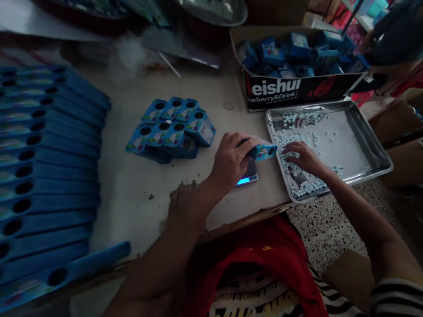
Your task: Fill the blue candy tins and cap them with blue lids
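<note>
My left hand (233, 156) is wrapped round a small blue box (264, 152), tilted so its end with a round hole faces the tray. Beneath that hand sits a digital scale (248, 177) with a lit blue display, partly hidden. The metal tray (370, 149) to the right holds many small pale blue balls (297, 138), mostly along its left side. Over these balls is my right hand (302, 157), its fingers bent down at them; whether it pinches any cannot be made out. A cluster of several blue boxes (172, 132) with round holes stands left of my left hand.
Rows of blue boxes (66, 154) fill the table's left side. A cardboard carton (304, 90) of blue boxes stands behind the tray. A rubber band (228, 106) lies on the table (132, 207). A metal bowl (218, 11) is at the back. Another person (396, 39) is at upper right.
</note>
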The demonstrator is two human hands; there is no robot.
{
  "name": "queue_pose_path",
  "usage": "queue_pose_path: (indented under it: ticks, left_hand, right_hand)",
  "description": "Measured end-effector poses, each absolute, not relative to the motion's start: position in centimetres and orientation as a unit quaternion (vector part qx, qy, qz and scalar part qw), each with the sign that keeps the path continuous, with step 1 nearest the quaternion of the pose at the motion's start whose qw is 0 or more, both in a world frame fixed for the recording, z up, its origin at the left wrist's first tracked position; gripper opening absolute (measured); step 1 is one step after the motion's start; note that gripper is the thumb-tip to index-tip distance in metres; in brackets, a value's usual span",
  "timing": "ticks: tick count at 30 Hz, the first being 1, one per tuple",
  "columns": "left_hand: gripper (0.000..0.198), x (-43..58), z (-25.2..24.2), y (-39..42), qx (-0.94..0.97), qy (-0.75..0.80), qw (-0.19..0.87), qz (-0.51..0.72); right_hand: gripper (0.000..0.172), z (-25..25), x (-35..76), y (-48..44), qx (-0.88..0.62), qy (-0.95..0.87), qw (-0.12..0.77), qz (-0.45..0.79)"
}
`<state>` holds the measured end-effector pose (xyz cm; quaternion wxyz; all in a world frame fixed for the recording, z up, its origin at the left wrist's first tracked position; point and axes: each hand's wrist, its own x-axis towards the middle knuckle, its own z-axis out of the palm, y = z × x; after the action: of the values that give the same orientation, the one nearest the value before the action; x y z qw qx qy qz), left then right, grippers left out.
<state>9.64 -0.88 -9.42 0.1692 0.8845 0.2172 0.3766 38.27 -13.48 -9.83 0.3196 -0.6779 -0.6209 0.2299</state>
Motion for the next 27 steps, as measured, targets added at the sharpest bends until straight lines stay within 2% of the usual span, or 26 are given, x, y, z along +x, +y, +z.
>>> queue_pose_path:
  ticks: [2, 4, 6, 8, 10, 12, 16, 20, 23, 27]
  left_hand:
    - [0.036, 11.5, -8.3, -0.7, 0.895, 0.198, 0.127, 0.38]
    - [0.037, 13.4, -7.6, -0.9, 0.9, 0.178, 0.101, 0.385]
    - [0.038, 15.0, -7.6, -1.3, 0.902, 0.16, 0.088, 0.392]
    - [0.035, 16.5, -8.4, -1.6, 0.9, 0.147, 0.08, 0.403]
    - [0.032, 17.6, -9.8, -1.7, 0.898, 0.144, 0.077, 0.409]
    - [0.03, 18.1, -11.3, -1.5, 0.897, 0.153, 0.076, 0.408]
    - [0.029, 17.7, -12.6, -0.9, 0.887, 0.168, 0.068, 0.425]
    - [0.03, 17.1, -11.7, -1.2, 0.872, 0.162, 0.07, 0.456]
    - [0.031, 17.0, -10.9, -1.9, 0.86, 0.163, 0.119, 0.469]
    - [0.025, 16.6, -11.0, -2.4, 0.824, 0.254, 0.24, 0.446]
  right_hand:
    - [0.012, -9.8, 37.1, -13.8, -0.685, -0.565, 0.412, 0.207]
    - [0.02, -9.5, 35.8, -13.9, -0.677, -0.442, 0.545, 0.222]
    - [0.027, -9.2, 34.6, -13.8, -0.625, -0.295, 0.654, 0.309]
    - [0.032, -9.2, 33.8, -13.4, -0.542, -0.15, 0.706, 0.432]
    - [0.039, -9.2, 33.4, -13.1, -0.465, -0.028, 0.713, 0.524]
    - [0.042, -9.3, 33.4, -12.9, -0.417, 0.046, 0.71, 0.566]
    - [0.042, -9.1, 33.6, -12.8, -0.381, 0.089, 0.71, 0.585]
    - [0.045, -8.7, 33.6, -12.7, -0.384, 0.097, 0.697, 0.599]
    - [0.04, -8.6, 33.4, -12.6, -0.385, 0.09, 0.701, 0.593]
    - [0.029, -9.0, 33.2, -12.9, -0.408, 0.073, 0.708, 0.571]
